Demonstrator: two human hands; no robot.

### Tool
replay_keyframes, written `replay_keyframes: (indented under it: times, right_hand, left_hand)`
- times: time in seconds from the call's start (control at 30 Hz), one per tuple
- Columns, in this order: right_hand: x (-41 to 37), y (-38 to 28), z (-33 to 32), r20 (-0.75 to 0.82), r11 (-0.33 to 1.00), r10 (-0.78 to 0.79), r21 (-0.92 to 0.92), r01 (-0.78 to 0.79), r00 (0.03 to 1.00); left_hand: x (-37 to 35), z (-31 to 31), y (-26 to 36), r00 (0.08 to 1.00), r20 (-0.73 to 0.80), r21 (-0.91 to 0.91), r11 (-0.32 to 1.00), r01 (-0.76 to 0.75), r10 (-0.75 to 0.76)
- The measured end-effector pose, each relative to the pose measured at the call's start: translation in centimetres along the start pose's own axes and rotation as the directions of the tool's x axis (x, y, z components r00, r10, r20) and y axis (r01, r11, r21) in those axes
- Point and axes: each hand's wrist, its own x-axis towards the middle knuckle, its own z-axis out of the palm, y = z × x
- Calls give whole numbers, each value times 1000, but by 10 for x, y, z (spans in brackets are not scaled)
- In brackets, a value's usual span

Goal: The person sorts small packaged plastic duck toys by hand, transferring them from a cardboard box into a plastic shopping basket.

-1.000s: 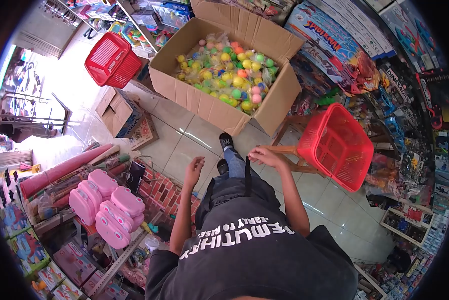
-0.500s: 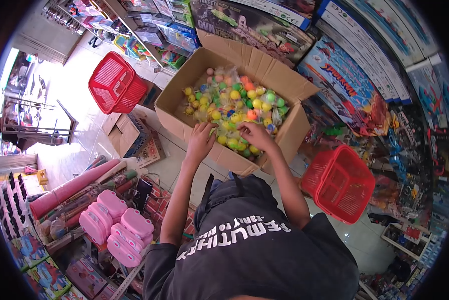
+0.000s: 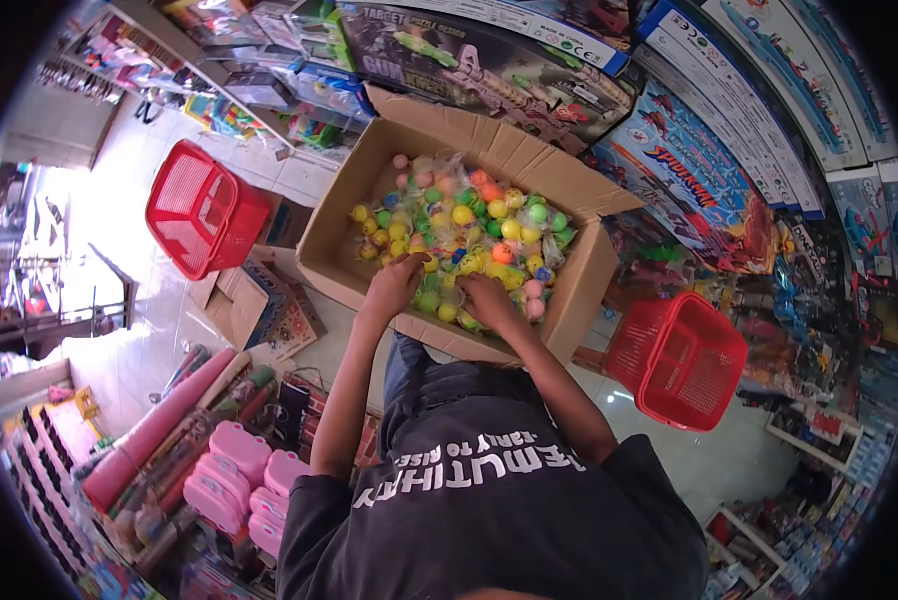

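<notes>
A large open cardboard box [image 3: 354,275] holds many small balls [image 3: 464,215] in yellow, green, orange and pink, several of them wrapped in clear plastic. My left hand [image 3: 397,283] reaches over the near side of the box, its fingers bent down onto the balls. Close by on the right, my right hand [image 3: 486,300] is closed among the balls, fingers curled towards the left hand. Yellow and green balls in clear plastic lie between the two hands. Whatever the fingertips grip is too small and hidden to make out.
Red plastic baskets stand left [image 3: 204,215] and right [image 3: 679,360] of the box. A smaller carton [image 3: 259,305] sits on the floor at left. Pink cases [image 3: 234,470] and rolled sheets [image 3: 159,430] fill the lower left. Boxed toys [image 3: 689,170] line the back.
The view has shifted slightly. My right hand has moved left and down, closer to my left hand. Pink balls now show to its right inside the box.
</notes>
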Motion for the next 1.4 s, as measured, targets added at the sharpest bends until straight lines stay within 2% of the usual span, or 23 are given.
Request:
replay_keyframes:
  times: [0.07, 0.27, 0.33, 0.37, 0.4, 0.5, 0.53, 0.63, 0.77, 0.87, 0.93, 0.97, 1.0, 1.03, 1.07, 1.1, 1.13, 1.17, 1.2, 1.27, 1.3, 1.37, 1.4]
  right_hand:
    - [1, 7, -8, 80, 931, 4, 364, -33, 997]
    - [-3, -13, -40, 84, 790, 201, 576, -212, 976]
    - [0, -26, -48, 24, 736, 243, 646, -201, 970]
    - [3, -30, -48, 42, 715, 301, 651, -255, 953]
    - [6, -34, -48, -34, 713, 286, 675, -189, 958]
    - [14, -48, -59, -73, 724, 266, 674, -149, 961]
    - [17, -59, -66, -48, 664, 298, 728, -171, 953]
    - [29, -74, -64, -28, 564, 291, 813, -148, 956]
    - [43, -87, -56, -7, 482, 228, 870, -106, 974]
    - [47, -91, -44, -60, 458, 276, 885, -77, 959]
    - [45, -85, -30, -121, 484, 288, 874, -35, 950]
    - [44, -80, -23, -179, 508, 294, 861, 5, 939]
    - [42, -72, -13, -183, 512, 293, 859, 7, 939]
    - [37, -64, -4, -125, 533, 357, 841, -92, 926]
    - [32, -57, 6, -69, 545, 422, 816, -192, 904]
    - [28, -56, 11, -70, 546, 423, 816, -192, 903]
    - [24, -58, 15, 17, 710, 431, 610, -351, 902]
    - [21, -58, 17, 95, 819, 457, 343, -460, 884]
    - [19, -63, 18, 89, 822, 456, 341, -457, 886]
    - [20, -73, 23, 243, 834, 536, 0, -552, 809]
    - [22, -70, 28, 247, 823, 551, -1, -569, 797]
    - [23, -60, 34, 236, 844, 511, 45, -535, 826]
    - [23, -57, 37, 224, 859, 477, 86, -505, 850]
  left_hand:
    - [7, 3, -13, 997, 35, -62, 996, -65, 67]
    - [21, -2, -22, 959, 179, -230, 957, -178, 221]
    - [22, -9, -16, 936, 221, -264, 940, -215, 276]
    - [20, -12, -14, 927, 256, -380, 911, -163, 272]
    - [19, -18, -9, 918, 290, -487, 867, -103, 272]
    - [24, -36, -5, 863, 337, -455, 867, -202, 378]
    - [26, -43, -2, 824, 384, -442, 866, -234, 418]
    - [28, -61, 8, 816, 441, -281, 921, -271, 374]
    - [36, -48, -17, 865, 330, -317, 907, -277, 379]
    - [33, -48, -27, 899, 217, -394, 877, -276, 381]
    - [29, -57, -27, 894, 361, -405, 908, -108, 267]
    - [29, -58, -31, 892, 359, -408, 906, -113, 273]
    - [29, -58, -38, 906, 381, -377, 926, -31, 186]
    - [30, -58, -45, 912, 400, -345, 937, 52, 96]
    - [31, -57, -50, 912, 398, -346, 937, 49, 99]
    - [32, -55, -56, 929, 274, -517, 853, -75, 249]
    - [33, -51, -65, 920, 125, -656, 727, -203, 371]
    - [35, -49, -77, 934, 190, -636, 762, -117, 302]
    - [37, -48, -78, 934, 185, -636, 761, -124, 307]
    - [38, -50, -83, 966, 142, -538, 836, -109, 217]
    - [36, -52, -82, 966, 139, -533, 839, -111, 216]
    - [32, -53, -78, 991, 129, -519, 853, 47, 23]
    - [32, -55, -79, 991, 131, -517, 855, 44, 28]
